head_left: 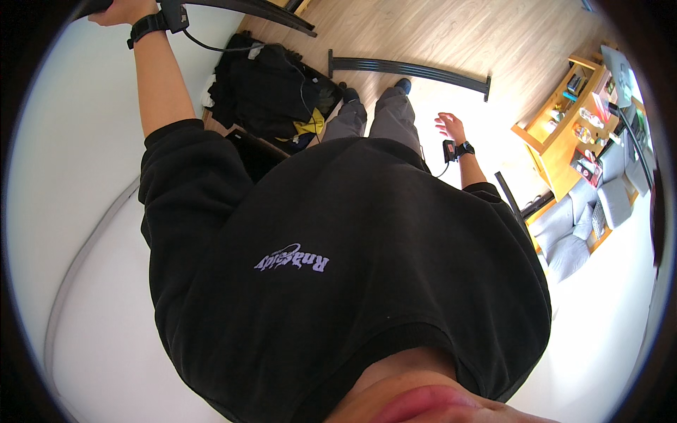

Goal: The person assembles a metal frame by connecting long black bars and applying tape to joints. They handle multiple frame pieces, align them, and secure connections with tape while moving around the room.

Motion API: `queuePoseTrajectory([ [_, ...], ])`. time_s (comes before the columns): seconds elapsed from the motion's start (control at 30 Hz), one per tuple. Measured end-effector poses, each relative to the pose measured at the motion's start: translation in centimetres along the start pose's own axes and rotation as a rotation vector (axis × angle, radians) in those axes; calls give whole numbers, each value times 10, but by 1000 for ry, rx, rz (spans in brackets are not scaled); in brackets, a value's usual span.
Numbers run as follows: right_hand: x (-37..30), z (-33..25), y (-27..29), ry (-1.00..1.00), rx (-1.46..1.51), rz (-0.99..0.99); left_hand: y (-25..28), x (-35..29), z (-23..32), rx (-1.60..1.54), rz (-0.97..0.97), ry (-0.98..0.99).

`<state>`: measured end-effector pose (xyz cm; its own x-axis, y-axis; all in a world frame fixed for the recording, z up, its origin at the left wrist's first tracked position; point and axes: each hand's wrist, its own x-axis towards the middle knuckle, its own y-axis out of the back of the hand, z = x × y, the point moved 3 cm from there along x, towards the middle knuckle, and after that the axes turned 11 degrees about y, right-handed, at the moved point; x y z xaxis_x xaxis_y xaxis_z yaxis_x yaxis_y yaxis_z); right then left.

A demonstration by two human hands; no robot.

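My left hand [125,11] is raised at the upper left, beside the white wall. Its fingers curl at a dark object [90,8] that the picture's rim cuts off, so its kind cannot be made out. A black strap with a small box [175,15] sits on that wrist, and a cable runs from it. Lower on the right, my right hand [451,127] hangs beside my leg with its fingers apart and nothing in them. It wears a similar strapped box [450,150].
Dark clothes [257,92] and a yellow cloth [308,125] lie heaped by my feet. Black bars cross the floor: one ahead [409,68], another upper left [264,10], a third [509,194] at right. Beyond stand a wooden shelf unit [564,158] and grey cushions [568,254].
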<state>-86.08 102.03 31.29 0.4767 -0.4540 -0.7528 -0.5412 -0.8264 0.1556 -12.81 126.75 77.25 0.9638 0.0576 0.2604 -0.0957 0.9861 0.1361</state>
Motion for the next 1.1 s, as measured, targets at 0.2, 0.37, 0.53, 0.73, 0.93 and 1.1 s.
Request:
queuePoseTrajectory([
  [0.2, -4, -1, -1, -10, -22, 7, 0, 0, -3, 4, -22, -21],
  [0.37, -5, -3, -1, -24, -33, 23, -1, -1, -4, -3, -6, -25],
  [0.53, -6, -5, -1, -6, -24, 19, -1, -3, 1, -22, -20, -29],
  [0.73, -4, -4, 1, -23, -23, 11, 1, 8, -12, -37, -15, -27],
  [0.93, -1, 3, 2, -12, -19, 1, 11, 33, -38, -205, 62, -239],
  [1.1, -3, 5, 2, 1, -47, 41, 10, 36, -43, -193, 82, -251],
])
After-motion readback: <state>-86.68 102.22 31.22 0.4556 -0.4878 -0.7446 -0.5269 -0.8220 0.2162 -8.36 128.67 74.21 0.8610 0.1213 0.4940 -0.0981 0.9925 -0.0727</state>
